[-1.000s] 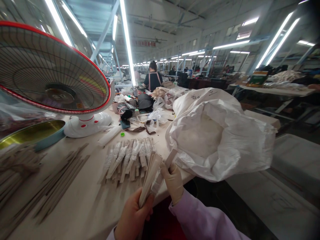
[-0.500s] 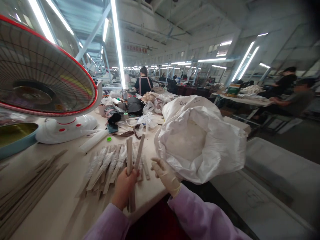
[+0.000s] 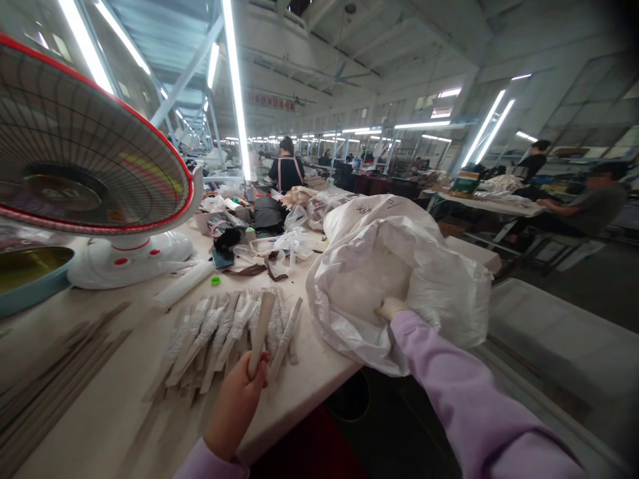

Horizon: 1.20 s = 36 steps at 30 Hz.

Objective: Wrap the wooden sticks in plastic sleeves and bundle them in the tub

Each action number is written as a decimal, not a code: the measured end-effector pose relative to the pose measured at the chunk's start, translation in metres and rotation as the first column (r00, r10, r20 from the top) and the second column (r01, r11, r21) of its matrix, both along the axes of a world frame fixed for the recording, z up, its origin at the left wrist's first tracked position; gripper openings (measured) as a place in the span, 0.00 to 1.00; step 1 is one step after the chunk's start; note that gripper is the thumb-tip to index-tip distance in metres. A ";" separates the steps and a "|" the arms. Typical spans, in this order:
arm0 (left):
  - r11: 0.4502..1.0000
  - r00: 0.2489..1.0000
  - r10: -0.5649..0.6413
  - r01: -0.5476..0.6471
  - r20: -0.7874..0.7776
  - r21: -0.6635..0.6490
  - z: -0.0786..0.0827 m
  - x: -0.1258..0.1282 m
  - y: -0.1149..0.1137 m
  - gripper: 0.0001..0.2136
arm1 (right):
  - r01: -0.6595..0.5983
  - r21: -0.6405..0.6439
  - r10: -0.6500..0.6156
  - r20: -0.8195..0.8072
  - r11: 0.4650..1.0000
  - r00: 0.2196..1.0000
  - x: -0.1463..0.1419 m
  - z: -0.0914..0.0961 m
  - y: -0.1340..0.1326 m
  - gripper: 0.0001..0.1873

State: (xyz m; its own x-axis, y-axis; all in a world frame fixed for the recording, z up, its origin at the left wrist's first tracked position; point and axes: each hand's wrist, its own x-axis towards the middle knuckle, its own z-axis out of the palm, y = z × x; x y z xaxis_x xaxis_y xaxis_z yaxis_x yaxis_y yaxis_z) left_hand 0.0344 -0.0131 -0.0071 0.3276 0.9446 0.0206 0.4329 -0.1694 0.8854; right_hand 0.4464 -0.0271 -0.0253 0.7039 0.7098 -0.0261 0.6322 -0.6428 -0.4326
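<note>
One soft, probably slippery sack (image 3: pixel 452 283), best held by its rim, gapes around your right hand (image 3: pixel 392 307), whose grip I cannot tell; wrapped bundles (image 3: pixel 212 332) lie just beyond your left hand (image 3: pixel 243 392), closed low around a pale strip (image 3: pixel 263 322), likely light and stiff.

pale strips (image 3: pixel 262 326) held nearly upright, white-wrapped bundles (image 3: pixel 213 332) in a row, open white sack (image 3: pixel 446 269) alongside

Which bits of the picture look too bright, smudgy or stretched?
In the head view, the near tube light glares white; in the head view, the red-rimmed fan looks stretched toward the left edge; in the head view, the lower-left strips look smudgy, the left hand clearer.
</note>
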 end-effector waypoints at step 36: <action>0.978 0.933 0.068 0.007 0.353 -0.209 0.035 0.004 -0.021 0.09 | -0.446 0.397 0.501 -0.854 0.802 0.140 -0.274 0.022 -0.062 0.12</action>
State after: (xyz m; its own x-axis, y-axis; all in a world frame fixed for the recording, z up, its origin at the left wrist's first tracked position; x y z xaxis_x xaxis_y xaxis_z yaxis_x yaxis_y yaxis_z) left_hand 0.0386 -0.0343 0.0278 0.3051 0.9502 -0.0628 0.0847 0.0386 0.9957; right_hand 0.1725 -0.0886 -0.0033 -0.2409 0.9133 -0.3283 -0.0069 -0.3399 -0.9404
